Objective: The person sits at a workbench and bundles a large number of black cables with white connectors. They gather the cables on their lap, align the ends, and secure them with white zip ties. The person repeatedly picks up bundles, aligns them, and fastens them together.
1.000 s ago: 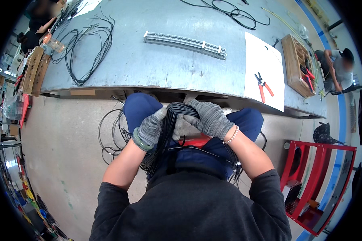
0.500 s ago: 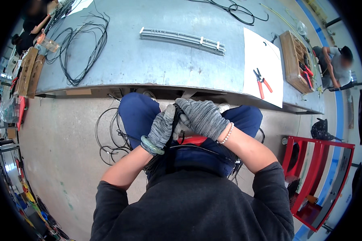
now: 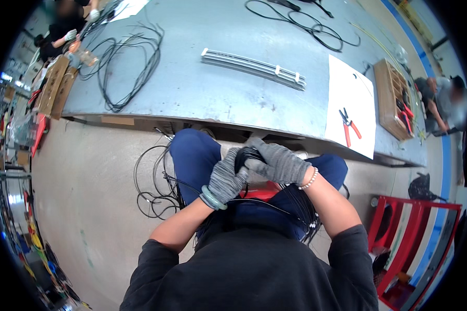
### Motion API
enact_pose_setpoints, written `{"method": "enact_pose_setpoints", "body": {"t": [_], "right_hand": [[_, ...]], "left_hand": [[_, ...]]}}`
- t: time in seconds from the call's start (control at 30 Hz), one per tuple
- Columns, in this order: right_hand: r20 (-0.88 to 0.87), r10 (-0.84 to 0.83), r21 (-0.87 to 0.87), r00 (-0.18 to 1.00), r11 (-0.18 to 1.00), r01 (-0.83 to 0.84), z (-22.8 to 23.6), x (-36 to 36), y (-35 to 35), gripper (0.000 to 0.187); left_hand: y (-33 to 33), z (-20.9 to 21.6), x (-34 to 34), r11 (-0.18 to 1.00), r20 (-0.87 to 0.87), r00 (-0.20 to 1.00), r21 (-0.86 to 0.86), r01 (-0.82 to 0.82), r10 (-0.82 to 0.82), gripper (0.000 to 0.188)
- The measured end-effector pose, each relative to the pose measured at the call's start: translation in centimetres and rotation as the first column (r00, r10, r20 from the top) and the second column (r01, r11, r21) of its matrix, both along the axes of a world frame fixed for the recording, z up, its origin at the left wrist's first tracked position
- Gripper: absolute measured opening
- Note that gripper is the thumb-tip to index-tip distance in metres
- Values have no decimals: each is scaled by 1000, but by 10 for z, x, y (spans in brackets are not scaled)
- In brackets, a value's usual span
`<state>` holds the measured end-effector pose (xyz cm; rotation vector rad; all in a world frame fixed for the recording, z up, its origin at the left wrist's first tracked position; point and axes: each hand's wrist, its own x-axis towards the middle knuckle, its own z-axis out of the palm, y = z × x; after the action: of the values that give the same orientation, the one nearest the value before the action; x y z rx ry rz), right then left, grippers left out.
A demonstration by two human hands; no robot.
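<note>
Both my hands wear grey knitted gloves and meet above my lap, just off the near edge of the workbench. Between them is a bundle of black cables (image 3: 249, 154), bunched close together. My left hand (image 3: 226, 179) closes around its near left side. From the right, my right hand (image 3: 283, 161) wraps over it, thumb lying across the front. Fingers partly hide the bundle, so its ends cannot be traced. More thin black cables (image 3: 302, 205) lie over my lap and hang down by my right thigh. Something red (image 3: 262, 192) shows between my legs beneath the hands.
On the metal workbench (image 3: 187, 93) lie a cable coil (image 3: 135, 70), slotted grey rails (image 3: 254, 68), and red-handled pliers (image 3: 349, 127) on white paper (image 3: 342, 83). A wooden tool box (image 3: 392, 98) stands right. Loose cables (image 3: 153, 181) hang left; a red cart (image 3: 410, 243) stands right. Two people work nearby.
The whole view has shifted, so the bench sits further right and lower. My hands have turned a little around the cable bundle, and more of its black strands show between them.
</note>
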<state>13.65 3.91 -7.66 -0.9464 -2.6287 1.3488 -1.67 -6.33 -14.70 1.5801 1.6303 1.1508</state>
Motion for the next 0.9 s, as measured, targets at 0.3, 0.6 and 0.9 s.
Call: {"method": "enact_pose_setpoints", "body": {"t": [0.3,0.6,0.9], "right_hand": [[-5,-41,317,999,948,41,-16,-1,-21,40],[-12,-154,418,988,897,145,-52,5,-27,49],[92,-156,289,983,949,124,-42,-5,-23,43]], "left_hand": [[9,54,-32,745,806,592,-382,547,-21,26],[10,-2,-12,869,731,679,-377,322,65,35],[7,-12,-1,988,361,930,-154,-8,63,31]]}}
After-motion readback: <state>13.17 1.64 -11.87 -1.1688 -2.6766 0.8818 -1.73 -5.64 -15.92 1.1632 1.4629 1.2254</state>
